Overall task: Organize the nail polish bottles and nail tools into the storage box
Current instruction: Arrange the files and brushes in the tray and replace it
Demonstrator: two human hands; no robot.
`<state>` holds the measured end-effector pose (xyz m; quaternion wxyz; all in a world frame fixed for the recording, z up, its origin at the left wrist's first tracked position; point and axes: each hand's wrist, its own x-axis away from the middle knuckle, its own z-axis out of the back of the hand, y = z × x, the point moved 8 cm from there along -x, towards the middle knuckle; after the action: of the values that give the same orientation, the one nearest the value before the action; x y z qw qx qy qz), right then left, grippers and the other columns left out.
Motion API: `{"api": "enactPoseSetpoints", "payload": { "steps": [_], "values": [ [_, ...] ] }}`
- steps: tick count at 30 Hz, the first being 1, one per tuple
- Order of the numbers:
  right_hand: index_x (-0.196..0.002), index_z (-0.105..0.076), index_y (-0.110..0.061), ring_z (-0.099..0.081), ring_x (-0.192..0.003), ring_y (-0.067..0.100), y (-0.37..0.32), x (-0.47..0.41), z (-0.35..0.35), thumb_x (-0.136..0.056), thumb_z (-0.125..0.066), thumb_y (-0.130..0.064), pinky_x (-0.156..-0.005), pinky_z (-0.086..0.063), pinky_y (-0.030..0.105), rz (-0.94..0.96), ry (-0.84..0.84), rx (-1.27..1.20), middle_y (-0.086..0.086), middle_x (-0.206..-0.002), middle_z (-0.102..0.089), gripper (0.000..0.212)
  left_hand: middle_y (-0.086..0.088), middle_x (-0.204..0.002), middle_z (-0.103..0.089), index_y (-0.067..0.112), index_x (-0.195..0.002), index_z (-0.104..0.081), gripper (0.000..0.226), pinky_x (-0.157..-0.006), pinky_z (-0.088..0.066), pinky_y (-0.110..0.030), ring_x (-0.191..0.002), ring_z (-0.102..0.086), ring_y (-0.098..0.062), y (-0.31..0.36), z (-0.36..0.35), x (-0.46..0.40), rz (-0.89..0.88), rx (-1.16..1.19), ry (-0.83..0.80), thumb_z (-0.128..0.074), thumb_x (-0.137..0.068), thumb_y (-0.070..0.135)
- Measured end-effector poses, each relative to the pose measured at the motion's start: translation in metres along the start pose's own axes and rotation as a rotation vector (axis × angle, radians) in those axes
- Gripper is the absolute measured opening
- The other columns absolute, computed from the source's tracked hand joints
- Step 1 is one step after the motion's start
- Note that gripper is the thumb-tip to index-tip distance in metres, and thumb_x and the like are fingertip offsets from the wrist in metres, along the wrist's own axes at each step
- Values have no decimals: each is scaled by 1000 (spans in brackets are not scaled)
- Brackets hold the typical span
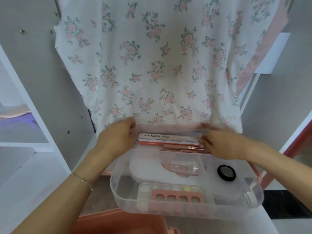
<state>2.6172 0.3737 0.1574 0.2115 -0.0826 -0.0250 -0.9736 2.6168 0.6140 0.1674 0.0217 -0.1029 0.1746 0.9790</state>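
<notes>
Nail tools fill a clear plastic tray [185,206] held at its far corners over a white surface, seen from the head camera. Much is hard to make out: the tray's frosted walls blur what lies beneath it, a pale shape under its right near corner cannot be identified, and the fingertips of both hands smear where they meet the far rim. The left hand [116,139] closes on the tray's far left corner, thumb inside the rim; a thin bracelet [82,180] circles that wrist. The right hand [222,146] curls over the tray's far right corner, but whether it grips the rim or the tools under it cannot be told.

Inside the tray's far compartment lies a white and coral nail file [168,138] printed SANANMOG, with slim pink-handled tools [182,148] just nearer than it, their right ends hidden by the right hand. At the tray's middle a small clear bottle [184,167] lies on its side. To the right of it sits a round black compact [226,172]. Against the tray's near wall rest a pink toe separator [178,196] and, behind it, a divided case of nail decorations [162,189]. Nearer than the tray, a pink storage box [118,223] is cut off by the bottom edge. Beyond the tray hangs a floral cloth [152,65].
</notes>
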Motion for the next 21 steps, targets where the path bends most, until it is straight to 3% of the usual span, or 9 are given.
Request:
{"api": "enactPoseSetpoints", "payload": {
  "steps": [2, 4, 7, 10, 17, 19, 21],
  "values": [
    [-88, -58, -10, -52, -106, 7, -1, -2, -8, -99, -27, -29, -85, -32, 21, -19, -47, -43, 4, -101, -65, 38, 2, -102, -60, 23, -109, -54, 19, -76, -46, -34, -93, -55, -21, -2, 0, 0, 30, 67, 24, -48, -91, 23],
    [-96, -60, -11, -58, -91, 18, -4, -1, -10, -98, -28, -35, -80, -41, 27, -39, -87, -135, 5, -100, -65, 40, 5, -98, -61, 24, -106, -57, 18, -78, -46, -32, -91, -56, -18, -6, -1, -1, 57, 155, 47, -50, -91, 21],
    [-118, -57, -18, -54, -108, 14, -10, -1, -15, -97, -25, -44, -90, -36, 22, -36, -183, -255, -2, -120, -59, 46, 9, -92, -58, 24, -105, -60, 19, -77, -42, -28, -88, -55, -15, -10, -2, -2, 78, 223, 73, -52, -89, 17],
    [-135, -42, -20, -43, -123, 9, -18, -3, -20, -95, -22, -50, -98, -26, 16, 9, -234, -361, -7, -138, -46, 53, 7, -91, -59, 21, -104, -61, 19, -77, -41, -26, -88, -56, -16, -11, -3, -2, 79, 246, 97, -53, -88, 15],
    [-140, -34, -22, -33, -133, 10, -39, -11, -29, -95, -23, -51, -109, -20, 22, 93, -269, -441, -6, -146, -36, 55, 4, -91, -62, 18, -104, -63, 20, -76, -43, -27, -81, -59, -19, -12, -5, -3, 97, 297, 116, -52, -88, 12],
    [-137, -40, -20, -38, -129, 11, -40, -13, -29, -94, -25, -52, -109, -24, 24, 93, -267, -427, -6, -142, -42, 56, 1, -90, -64, 18, -99, -64, 18, -75, -45, -28, -81, -60, -20, -13, -5, -3, 108, 299, 113, -52, -87, 12],
    [-131, -48, -20, -48, -113, 3, -43, -13, -27, -94, -28, -52, -98, -31, 18, 120, -264, -429, -11, -126, -52, 53, -1, -87, -65, 18, -93, -64, 14, -74, -45, -29, -80, -60, -21, -13, -5, -3, 117, 291, 110, -52, -87, 12]
  ]
}}
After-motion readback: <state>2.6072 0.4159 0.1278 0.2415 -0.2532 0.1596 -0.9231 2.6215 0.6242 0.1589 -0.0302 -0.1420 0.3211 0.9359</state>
